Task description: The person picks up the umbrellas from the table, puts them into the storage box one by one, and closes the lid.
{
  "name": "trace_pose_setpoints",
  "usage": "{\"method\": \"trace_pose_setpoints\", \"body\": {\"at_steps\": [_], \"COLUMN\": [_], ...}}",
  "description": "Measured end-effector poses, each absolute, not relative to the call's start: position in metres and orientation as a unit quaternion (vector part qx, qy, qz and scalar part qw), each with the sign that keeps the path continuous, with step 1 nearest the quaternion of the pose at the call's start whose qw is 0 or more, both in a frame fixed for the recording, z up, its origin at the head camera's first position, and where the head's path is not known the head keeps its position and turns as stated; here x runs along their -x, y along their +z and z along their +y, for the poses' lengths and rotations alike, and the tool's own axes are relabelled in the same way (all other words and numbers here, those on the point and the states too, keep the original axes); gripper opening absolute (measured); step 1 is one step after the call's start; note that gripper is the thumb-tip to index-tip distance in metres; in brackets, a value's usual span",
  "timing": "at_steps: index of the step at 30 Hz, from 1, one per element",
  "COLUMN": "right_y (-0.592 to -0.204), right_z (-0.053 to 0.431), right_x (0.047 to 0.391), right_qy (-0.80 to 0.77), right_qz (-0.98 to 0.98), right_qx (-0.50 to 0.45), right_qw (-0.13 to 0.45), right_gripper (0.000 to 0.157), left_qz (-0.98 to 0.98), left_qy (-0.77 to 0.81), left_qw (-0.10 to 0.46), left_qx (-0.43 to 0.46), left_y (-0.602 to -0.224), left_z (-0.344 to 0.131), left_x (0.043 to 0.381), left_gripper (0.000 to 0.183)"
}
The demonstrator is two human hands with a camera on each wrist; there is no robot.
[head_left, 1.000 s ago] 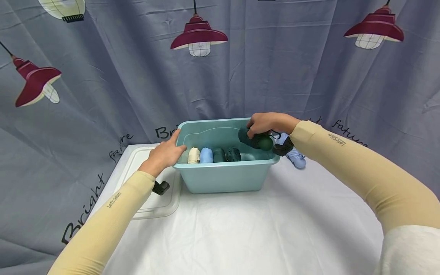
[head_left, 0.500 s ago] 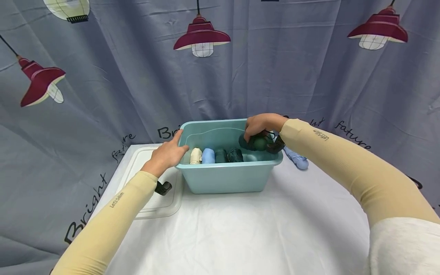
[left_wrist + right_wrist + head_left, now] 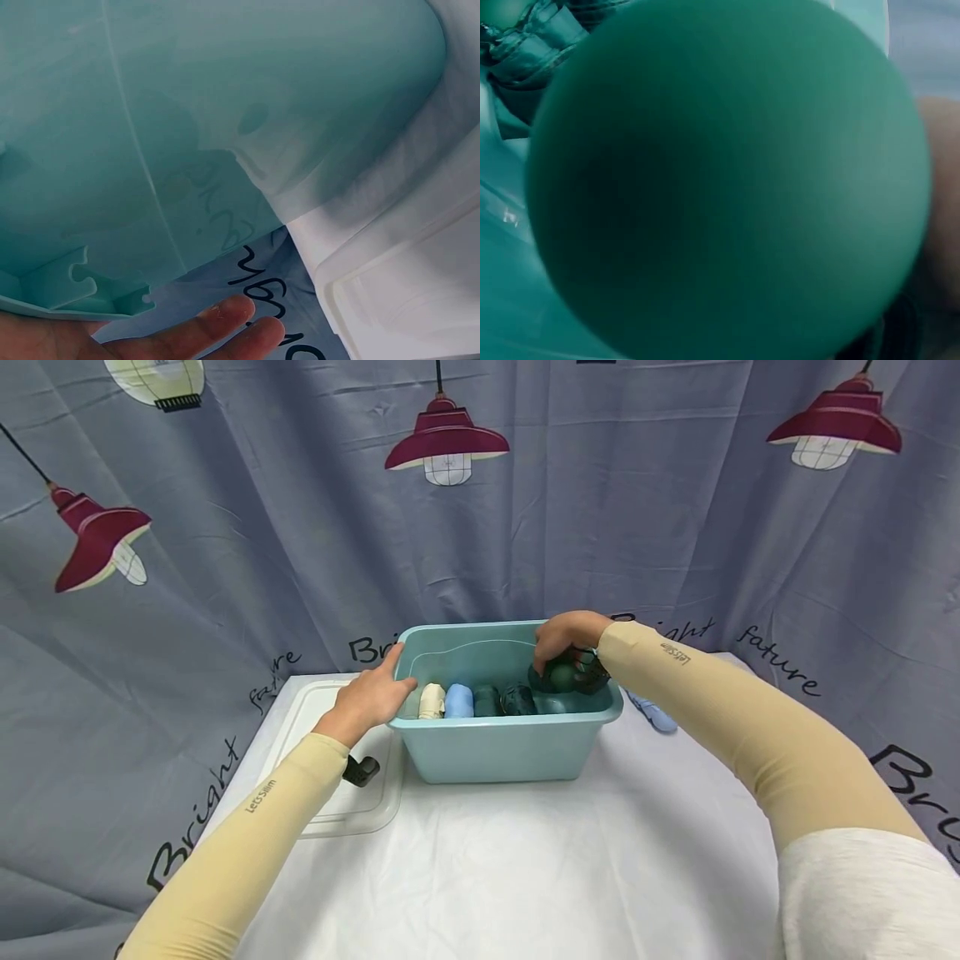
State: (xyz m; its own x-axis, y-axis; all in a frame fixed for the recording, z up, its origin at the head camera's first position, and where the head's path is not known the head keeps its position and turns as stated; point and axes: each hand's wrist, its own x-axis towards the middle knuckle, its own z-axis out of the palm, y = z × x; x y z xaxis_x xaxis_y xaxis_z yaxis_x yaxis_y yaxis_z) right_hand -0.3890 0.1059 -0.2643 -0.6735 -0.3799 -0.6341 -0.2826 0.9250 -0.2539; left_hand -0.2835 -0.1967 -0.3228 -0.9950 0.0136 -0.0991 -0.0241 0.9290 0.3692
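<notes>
In the head view, my right hand [image 3: 567, 635] grips a dark green folding umbrella [image 3: 562, 678] low inside the teal bin [image 3: 495, 752], at its right end. Its round green handle end [image 3: 727, 180] fills most of the right wrist view. My left hand [image 3: 371, 697] rests on the bin's left rim, thumb over the edge and fingers stretched along the outside. Along the bin's front wall stand several rolled umbrellas: a cream one [image 3: 431, 702], a light blue one [image 3: 459, 702], a dark green one [image 3: 487, 702] and a dark teal one [image 3: 518, 700].
A white lid [image 3: 322, 814] lies on the white-covered table [image 3: 510, 860], left of the bin and partly under my left arm. A light blue umbrella [image 3: 654, 714] lies right of the bin, partly hidden by my right arm. A printed curtain [image 3: 600, 527] hangs behind.
My right hand has moved left and down, bringing the dark green umbrella from above the bin's right side to inside it. The left hand stays on the rim.
</notes>
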Motion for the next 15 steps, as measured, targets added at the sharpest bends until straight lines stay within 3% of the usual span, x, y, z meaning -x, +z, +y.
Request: {"method": "trace_pose_setpoints", "body": {"at_steps": [15], "right_y": [-0.286], "right_z": [0.098], "right_x": [0.398], "right_qy": [-0.051], "right_qz": [0.901], "right_qx": [0.168], "right_qw": [0.396], "right_gripper": [0.020], "left_qz": [0.981], "left_qy": [0.186], "left_qw": [0.045], "left_qx": [0.002], "left_y": [-0.323], "left_z": [-0.196], "left_x": [0.283], "left_gripper": [0.076]}}
